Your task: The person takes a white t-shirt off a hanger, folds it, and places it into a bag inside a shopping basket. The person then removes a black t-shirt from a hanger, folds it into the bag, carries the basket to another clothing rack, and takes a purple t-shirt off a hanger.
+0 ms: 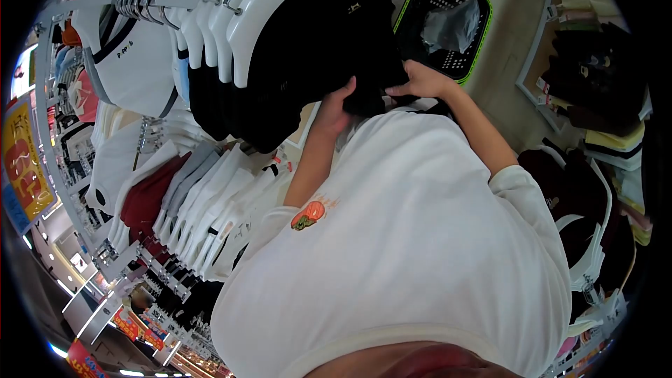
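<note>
A black shirt (343,35) hangs at the front of a row of garments on white hangers (262,17). My left hand (334,110) is closed on its lower edge, thumb up and the other fingers mostly hidden. On the other side of the hem my right hand (425,81) pinches the black cloth, with a small pale patch showing beside the thumb. Both hands are close to my body, just above my white shirt (420,189). A small light mark shows on the black shirt's upper part.
Ahead on the floor stands a black basket (448,61) with a green rim and a grey plastic bag (453,24) inside. Racks of white, grey and maroon clothes (150,192) line the left. Folded garments (602,63) and a hanging maroon top (574,189) are at the right.
</note>
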`<state>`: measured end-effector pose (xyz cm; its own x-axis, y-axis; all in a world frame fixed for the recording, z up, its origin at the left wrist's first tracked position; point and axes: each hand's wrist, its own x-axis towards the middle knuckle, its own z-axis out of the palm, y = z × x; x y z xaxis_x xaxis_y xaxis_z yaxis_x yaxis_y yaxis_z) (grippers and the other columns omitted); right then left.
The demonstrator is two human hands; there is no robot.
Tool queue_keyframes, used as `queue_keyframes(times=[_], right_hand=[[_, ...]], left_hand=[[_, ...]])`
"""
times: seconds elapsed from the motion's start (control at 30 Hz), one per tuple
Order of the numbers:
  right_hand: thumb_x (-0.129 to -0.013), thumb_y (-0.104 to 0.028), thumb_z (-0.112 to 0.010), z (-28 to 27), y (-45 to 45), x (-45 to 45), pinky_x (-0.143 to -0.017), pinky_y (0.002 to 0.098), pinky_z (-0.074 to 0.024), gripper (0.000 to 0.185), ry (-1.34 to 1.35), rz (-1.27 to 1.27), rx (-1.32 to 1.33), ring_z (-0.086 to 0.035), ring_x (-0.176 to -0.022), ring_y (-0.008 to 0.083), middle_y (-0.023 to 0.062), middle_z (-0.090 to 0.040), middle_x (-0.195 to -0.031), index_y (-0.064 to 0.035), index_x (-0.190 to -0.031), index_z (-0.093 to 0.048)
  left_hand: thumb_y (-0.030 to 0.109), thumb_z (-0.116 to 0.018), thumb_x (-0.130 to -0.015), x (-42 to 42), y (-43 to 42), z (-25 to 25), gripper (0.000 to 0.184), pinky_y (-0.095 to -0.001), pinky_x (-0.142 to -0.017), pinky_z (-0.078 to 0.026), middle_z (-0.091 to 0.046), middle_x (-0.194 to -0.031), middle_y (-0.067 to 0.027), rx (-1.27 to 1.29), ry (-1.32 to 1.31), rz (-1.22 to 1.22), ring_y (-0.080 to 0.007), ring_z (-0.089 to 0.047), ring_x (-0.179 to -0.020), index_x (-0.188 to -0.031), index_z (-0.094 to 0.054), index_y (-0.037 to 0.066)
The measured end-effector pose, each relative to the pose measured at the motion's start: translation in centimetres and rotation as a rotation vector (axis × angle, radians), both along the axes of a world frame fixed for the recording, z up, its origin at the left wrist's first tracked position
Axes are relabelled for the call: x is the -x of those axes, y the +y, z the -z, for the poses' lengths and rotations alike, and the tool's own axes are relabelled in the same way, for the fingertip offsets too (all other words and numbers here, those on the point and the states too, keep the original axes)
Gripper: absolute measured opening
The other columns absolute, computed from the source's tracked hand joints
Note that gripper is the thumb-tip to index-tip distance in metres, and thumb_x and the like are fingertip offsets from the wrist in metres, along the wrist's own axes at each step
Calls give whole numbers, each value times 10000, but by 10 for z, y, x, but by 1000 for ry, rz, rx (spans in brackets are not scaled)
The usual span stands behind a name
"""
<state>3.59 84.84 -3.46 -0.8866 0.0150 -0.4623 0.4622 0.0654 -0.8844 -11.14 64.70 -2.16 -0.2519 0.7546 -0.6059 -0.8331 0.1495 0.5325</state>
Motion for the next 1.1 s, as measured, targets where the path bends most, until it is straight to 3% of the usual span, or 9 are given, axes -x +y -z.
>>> queue_keyframes(times=[0.07,0.3,0.33,0.47,0.57,0.6,0.7,0.73,1.1], right_hand=[[-903,-151,-693,-3,-4,1,-602,259,-481,170,110,178,274,-587,-607,105,36,-659,-721,12,-948,-670],[-956,-214,-648,-21,-11,9,-516,264,-423,237,74,407,100,-490,-550,86,-22,-552,-644,22,-946,-632],[-969,-354,-621,-1,-20,16,-520,321,-437,435,371,450,2,-490,-542,138,45,-567,-623,56,-825,-607],[-928,-629,-535,4,-2,7,-574,422,-460,759,18,364,-265,-514,-545,263,192,-511,-576,82,-664,-570],[-925,-622,-547,-4,4,4,-569,423,-459,755,30,345,-516,-517,-537,276,196,-521,-578,81,-651,-567],[-941,-477,-619,-10,6,5,-613,398,-487,604,-32,314,-522,-578,-598,230,170,-584,-624,92,-739,-607],[-926,-275,-688,-5,-4,9,-720,346,-511,368,336,478,-29,-629,-731,174,102,-665,-756,90,-904,-646],[-893,-129,-710,-11,-2,10,-831,309,-501,290,319,435,182,-622,-906,133,34,-687,-950,34,-1120,-635],[-899,-201,-728,-28,-10,17,-978,365,-491,479,196,628,925,-587,-1160,187,64,-628,-1233,-74,-1323,-546]], left_hand=[[287,-637,-957,1,1,6,431,-392,-1062,-411,-604,-1271,-77,-53,-66,-52,-227,-551,-1195,-1306,-547,50],[288,-649,-942,-2,11,1,434,-414,-1044,-418,-607,-1232,-84,-59,-97,-116,-242,-561,-1161,-1285,-546,43],[277,-648,-940,-2,12,1,428,-415,-1044,-418,-608,-1233,-87,-55,-89,-130,-246,-562,-1162,-1285,-547,44],[253,-642,-928,4,11,0,424,-413,-1041,-424,-611,-1242,-95,-113,-43,-186,-254,-565,-1169,-1287,-551,49],[262,-644,-914,6,14,-13,443,-410,-1031,-436,-618,-1236,-95,-259,-104,-249,-254,-572,-1166,-1293,-548,54],[273,-646,-912,7,15,-15,452,-409,-1029,-439,-620,-1233,-93,-260,-108,-234,-253,-574,-1165,-1294,-547,54],[288,-660,-902,8,18,-17,475,-411,-1023,-449,-622,-1230,-91,-235,-116,-186,-253,-580,-1157,-1299,-541,55],[281,-669,-897,8,19,-16,481,-415,-1021,-454,-620,-1233,-92,-209,-114,-164,-255,-582,-1153,-1301,-539,55],[373,-646,-903,5,15,-23,628,-477,-1113,-377,-540,-1369,-163,-33,-39,33,-329,-503,-1273,-1393,-466,23]])
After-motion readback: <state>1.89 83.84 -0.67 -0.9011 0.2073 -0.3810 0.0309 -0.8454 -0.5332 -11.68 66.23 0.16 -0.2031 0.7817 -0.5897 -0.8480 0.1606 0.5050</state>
